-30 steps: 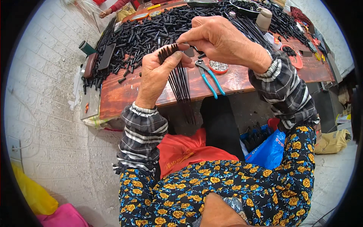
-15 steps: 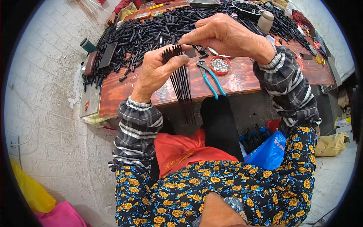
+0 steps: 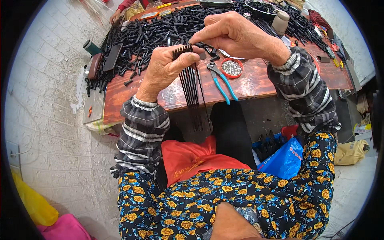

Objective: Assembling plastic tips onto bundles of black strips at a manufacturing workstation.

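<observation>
Fingers (image 3: 186, 60) of the left hand (image 3: 163, 69) pinch a bundle of thin black rods (image 3: 189, 90), tops fanned above the grip and lengths hanging below, left of blue-handled pliers (image 3: 215, 71) and a red dish (image 3: 232, 77) on the table (image 3: 256, 82), while the right hand (image 3: 238, 38) points its fingertips just beside the rod tops, whether pinching anything I cannot tell.

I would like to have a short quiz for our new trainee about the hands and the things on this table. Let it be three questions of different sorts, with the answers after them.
1. Which hand grips the bundle of thin black rods?
2. True or false: the blue-handled pliers lie on the wooden table.
3. Fill in the colour: the round red dish beside the pliers holds many small ____ pieces.

Key: 1. The left hand. 2. True. 3. Silvery.
</observation>
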`<state>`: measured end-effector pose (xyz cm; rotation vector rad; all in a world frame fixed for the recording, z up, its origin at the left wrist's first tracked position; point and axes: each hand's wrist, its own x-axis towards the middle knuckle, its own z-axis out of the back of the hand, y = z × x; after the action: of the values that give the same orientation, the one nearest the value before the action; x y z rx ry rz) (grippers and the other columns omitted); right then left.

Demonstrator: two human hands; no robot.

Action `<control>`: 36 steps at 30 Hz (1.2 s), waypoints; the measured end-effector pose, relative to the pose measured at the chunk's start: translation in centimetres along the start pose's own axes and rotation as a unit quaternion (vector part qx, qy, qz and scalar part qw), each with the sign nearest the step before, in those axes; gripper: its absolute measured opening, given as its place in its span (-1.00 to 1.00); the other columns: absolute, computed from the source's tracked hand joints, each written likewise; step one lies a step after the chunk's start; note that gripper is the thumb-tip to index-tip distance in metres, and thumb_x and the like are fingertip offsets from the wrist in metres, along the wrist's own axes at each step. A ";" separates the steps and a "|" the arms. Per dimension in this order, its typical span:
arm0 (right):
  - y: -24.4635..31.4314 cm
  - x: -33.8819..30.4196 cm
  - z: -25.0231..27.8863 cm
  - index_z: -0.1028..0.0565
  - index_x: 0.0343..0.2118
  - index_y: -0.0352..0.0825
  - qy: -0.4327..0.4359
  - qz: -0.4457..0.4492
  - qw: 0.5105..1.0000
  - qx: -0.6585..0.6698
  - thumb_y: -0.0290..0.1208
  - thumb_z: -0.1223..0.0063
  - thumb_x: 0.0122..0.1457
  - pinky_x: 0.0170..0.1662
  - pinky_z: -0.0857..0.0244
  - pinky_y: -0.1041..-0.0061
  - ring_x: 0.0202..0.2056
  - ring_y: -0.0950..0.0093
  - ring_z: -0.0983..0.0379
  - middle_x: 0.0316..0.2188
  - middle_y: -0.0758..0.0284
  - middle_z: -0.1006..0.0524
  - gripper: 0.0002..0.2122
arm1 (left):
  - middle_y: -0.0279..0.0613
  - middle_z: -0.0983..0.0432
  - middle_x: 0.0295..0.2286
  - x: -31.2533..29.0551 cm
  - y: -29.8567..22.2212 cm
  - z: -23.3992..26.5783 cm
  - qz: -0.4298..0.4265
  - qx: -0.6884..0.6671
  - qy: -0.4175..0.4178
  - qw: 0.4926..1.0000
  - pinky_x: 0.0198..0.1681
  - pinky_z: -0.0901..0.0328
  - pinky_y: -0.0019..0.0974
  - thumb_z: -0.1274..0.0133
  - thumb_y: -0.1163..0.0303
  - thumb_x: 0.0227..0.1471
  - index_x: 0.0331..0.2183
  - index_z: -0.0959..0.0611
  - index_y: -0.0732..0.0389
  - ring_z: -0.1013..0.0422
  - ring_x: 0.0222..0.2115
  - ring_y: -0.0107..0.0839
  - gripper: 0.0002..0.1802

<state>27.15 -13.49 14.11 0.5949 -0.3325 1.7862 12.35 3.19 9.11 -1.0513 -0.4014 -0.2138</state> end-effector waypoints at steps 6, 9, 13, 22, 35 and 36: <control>0.0 0.0 -0.2 -0.58 -0.22 -0.30 -0.011 0.003 1.000 0.019 -0.64 -0.02 0.02 -0.50 -0.18 0.46 -0.57 0.44 -0.31 -0.60 0.31 -0.36 -0.75 | -0.33 -0.57 -0.54 0.3 0.2 0.0 0.021 -0.031 -0.013 0.999 -0.42 -0.33 -0.55 -0.09 0.24 0.08 -0.28 -0.68 0.28 -0.43 -0.50 -0.66 -0.71; -0.3 -0.2 -0.3 -0.58 -0.24 -0.31 -0.026 0.014 1.000 -0.007 -0.62 -0.03 0.04 -0.50 -0.18 0.45 -0.57 0.44 -0.32 -0.60 0.30 -0.37 -0.79 | -0.34 -0.57 -0.55 0.7 0.1 -0.2 0.019 -0.013 -0.012 1.000 -0.44 -0.32 -0.56 -0.10 0.24 0.07 -0.31 -0.69 0.27 -0.42 -0.51 -0.68 -0.71; 0.6 0.1 -0.6 -0.60 -0.32 -0.34 -0.043 -0.018 0.999 0.027 -0.62 -0.01 0.01 -0.48 -0.27 0.44 -0.57 0.39 -0.40 -0.60 0.25 -0.47 -0.81 | -0.35 -0.57 -0.57 0.7 0.2 -0.1 0.030 0.010 -0.023 0.999 -0.45 -0.32 -0.56 -0.10 0.23 0.07 -0.35 -0.69 0.27 -0.42 -0.52 -0.69 -0.72; 0.5 -0.1 -1.1 -0.45 -0.11 -0.38 -0.056 -0.109 0.990 0.070 -0.68 0.05 -0.03 -0.54 -0.21 0.62 -0.62 0.60 -0.33 -0.65 0.34 -0.40 -0.65 | -0.25 -0.58 -0.53 0.2 -0.2 -1.7 0.036 -0.116 -0.050 0.991 -0.36 -0.38 -0.47 -0.07 0.32 0.08 -0.27 -0.64 0.35 -0.48 -0.48 -0.55 -0.72; 1.8 -0.3 0.7 -0.52 -0.27 -0.43 -0.002 -0.238 0.966 0.099 -0.36 -0.30 -0.09 -0.55 -0.21 0.69 -0.59 0.68 -0.36 -0.60 0.37 -0.52 -0.67 | -0.13 -0.56 -0.54 -0.6 -0.4 -1.7 0.050 -0.287 -0.055 0.955 -0.31 -0.43 -0.37 0.02 0.43 0.13 -0.33 -0.58 0.37 -0.53 -0.46 -0.37 -0.81; 1.1 -1.1 0.6 -0.54 -0.36 -0.45 0.060 -0.293 0.935 0.190 -0.30 -0.32 -0.11 -0.55 -0.22 0.63 -0.60 0.65 -0.36 -0.62 0.39 -0.49 -0.67 | -0.12 -0.56 -0.54 -0.6 -0.6 -1.7 0.049 -0.314 -0.072 0.945 -0.29 -0.43 -0.37 0.03 0.43 0.14 -0.33 -0.57 0.37 -0.53 -0.46 -0.36 -0.81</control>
<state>26.43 -15.04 14.08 0.7565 0.2680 1.2961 12.01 1.45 8.60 -1.7199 -0.4210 -0.1784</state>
